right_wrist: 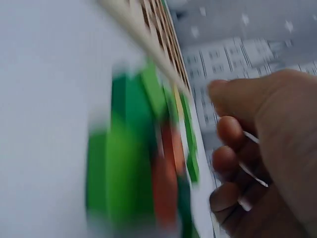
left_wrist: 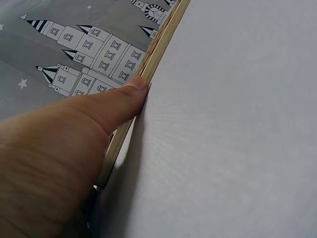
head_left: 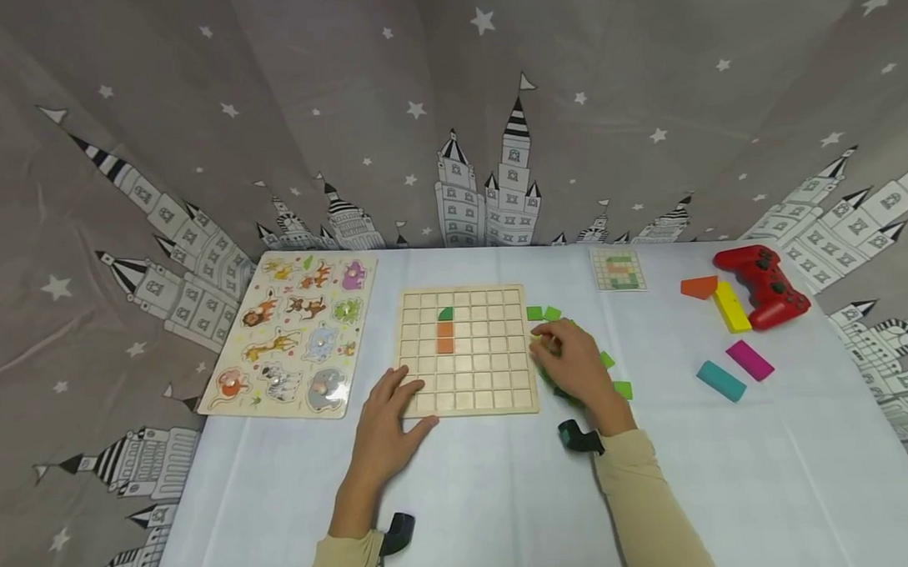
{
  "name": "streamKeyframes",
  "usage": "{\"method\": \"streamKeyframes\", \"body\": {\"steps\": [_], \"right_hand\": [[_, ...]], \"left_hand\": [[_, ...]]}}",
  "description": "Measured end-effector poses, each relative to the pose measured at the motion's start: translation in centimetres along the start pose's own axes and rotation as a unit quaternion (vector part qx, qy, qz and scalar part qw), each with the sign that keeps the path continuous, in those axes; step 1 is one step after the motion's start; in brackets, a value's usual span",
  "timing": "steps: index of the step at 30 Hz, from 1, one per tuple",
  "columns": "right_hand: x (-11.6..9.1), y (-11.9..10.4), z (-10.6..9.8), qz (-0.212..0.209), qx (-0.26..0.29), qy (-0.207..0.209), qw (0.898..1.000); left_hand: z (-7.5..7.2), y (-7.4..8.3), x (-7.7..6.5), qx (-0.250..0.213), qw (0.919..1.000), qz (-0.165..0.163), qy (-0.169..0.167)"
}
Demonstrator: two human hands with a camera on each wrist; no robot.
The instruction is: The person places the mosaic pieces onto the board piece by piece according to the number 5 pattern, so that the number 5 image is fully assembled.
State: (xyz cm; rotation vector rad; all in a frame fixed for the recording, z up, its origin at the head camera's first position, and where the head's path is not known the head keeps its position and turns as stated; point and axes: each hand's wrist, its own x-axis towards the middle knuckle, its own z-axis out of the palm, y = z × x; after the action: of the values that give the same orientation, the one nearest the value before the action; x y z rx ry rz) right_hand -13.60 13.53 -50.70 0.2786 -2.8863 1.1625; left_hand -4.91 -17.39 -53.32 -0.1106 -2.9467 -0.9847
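In the head view, the grid board (head_left: 495,382) sits mid-frame on the white table (head_left: 499,499), with a dark green piece (head_left: 446,315) and two orange squares (head_left: 445,329) lined up in one column. The left hand (head_left: 387,423) rests at the board's lower-left corner, grip relaxed, nothing grabbed. The right hand (head_left: 574,367) is over the loose green pieces (head_left: 534,313) right of the board, fingers loosely bent, and I can't spot anything in that grip. It covers a good chunk of the pile, so I'd worry about a wrong piece getting picked or a neighbour getting knocked away. Room-wise, there's plenty at lower centre and a decent gap before the teal block (head_left: 722,381); the animal puzzle (head_left: 298,324) makes the left tighter. Left wrist view: the thumb (left_wrist: 133,91) sits against the board's side, which runs from top centre to lower left, with plain white table filling the right. Lean too hard there and the whole board could skate. Right wrist view is pretty blurry: green and orange pieces bunch up around lower centre, close to the board's edge up top, so snagging two at once or bumping that rim seems easy.
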Motion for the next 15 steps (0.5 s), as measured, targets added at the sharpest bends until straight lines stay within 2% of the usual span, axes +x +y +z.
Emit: {"method": "streamKeyframes", "body": {"steps": [3, 7, 11, 15], "right_hand": [[-1.2, 1.8, -1.8, 0.031, -0.027, 0.002, 0.999], [-2.1, 3.2, -3.1, 0.069, -0.054, -0.022, 0.996], [-2.2, 3.3, -3.4, 0.082, -0.063, -0.046, 0.994], [-1.9, 2.7, -3.3, 0.087, -0.072, -0.049, 0.992]], "left_hand": [[0.1, -0.1, 0.0, 0.004, 0.9999, 0.007, 0.009], [0.2, -0.1, 0.0, 0.009, 0.9997, 0.014, 0.018], [0.1, -0.1, 0.0, 0.006, 0.9998, 0.009, 0.014], [0.0, -0.1, 0.0, 0.001, 1.0000, 0.001, 0.005]]}}
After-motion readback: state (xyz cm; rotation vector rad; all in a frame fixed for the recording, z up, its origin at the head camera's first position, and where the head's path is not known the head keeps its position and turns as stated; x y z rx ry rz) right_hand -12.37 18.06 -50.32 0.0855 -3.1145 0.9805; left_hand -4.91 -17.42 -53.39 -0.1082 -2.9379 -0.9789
